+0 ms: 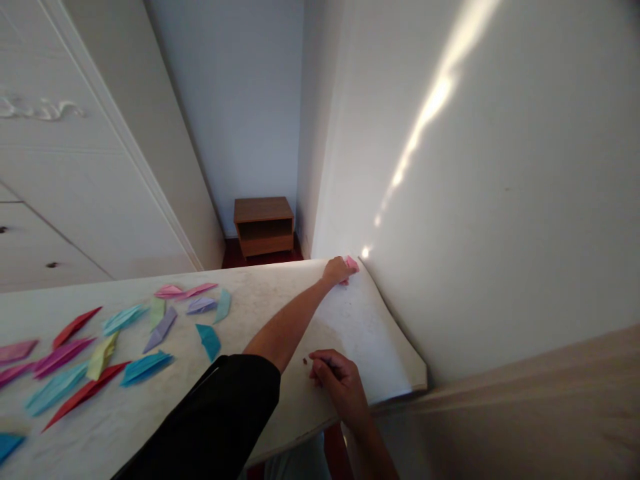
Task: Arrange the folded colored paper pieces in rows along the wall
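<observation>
Gently does it: near you, your right hand (341,379) is curled over the tabletop (273,287), whether holding anything I cannot tell; at the far right corner, your left hand (336,269) pinches the pink paper (353,263), so light fingertip pressure should avoid crushing it.
</observation>
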`<state>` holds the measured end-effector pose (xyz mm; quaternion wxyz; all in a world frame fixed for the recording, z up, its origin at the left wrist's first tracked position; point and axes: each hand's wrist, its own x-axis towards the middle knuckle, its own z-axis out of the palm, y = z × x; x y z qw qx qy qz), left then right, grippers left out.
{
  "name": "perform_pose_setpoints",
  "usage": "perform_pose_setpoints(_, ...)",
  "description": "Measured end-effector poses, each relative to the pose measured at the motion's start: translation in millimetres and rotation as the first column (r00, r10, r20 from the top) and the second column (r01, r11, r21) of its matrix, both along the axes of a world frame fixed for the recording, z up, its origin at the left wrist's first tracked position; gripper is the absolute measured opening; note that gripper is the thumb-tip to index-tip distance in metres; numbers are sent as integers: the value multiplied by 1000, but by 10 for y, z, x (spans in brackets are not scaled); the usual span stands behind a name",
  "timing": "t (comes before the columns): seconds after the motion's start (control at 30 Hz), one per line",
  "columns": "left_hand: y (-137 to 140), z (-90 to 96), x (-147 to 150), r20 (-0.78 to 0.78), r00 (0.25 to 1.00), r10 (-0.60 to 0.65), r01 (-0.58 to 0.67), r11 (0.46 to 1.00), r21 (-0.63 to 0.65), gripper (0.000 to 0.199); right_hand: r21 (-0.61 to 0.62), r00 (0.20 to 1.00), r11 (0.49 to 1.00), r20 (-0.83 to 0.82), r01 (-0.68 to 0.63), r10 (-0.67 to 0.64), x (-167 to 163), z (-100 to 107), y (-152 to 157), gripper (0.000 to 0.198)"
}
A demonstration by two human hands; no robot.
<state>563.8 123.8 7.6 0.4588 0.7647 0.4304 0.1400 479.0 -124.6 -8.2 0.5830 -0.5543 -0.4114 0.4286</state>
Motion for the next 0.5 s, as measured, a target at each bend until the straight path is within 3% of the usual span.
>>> perform_pose_setpoints(0.23,-380,-31,-279,118,993,-5,-18,981,194,12,-17,998,999,43,37,-36,5,58,-3,36)
perform_pose_setpoints(0.4,-749,-122,-794,206,956,-207,172,970,173,14,-16,995,999,88,52,-50,15,61,-19,39)
perform_pose_setpoints(0.5,-845,-126,-1221,243,938,-247,222,967,126,14,-22,991,997,111,72,-69,23,38,-40,41)
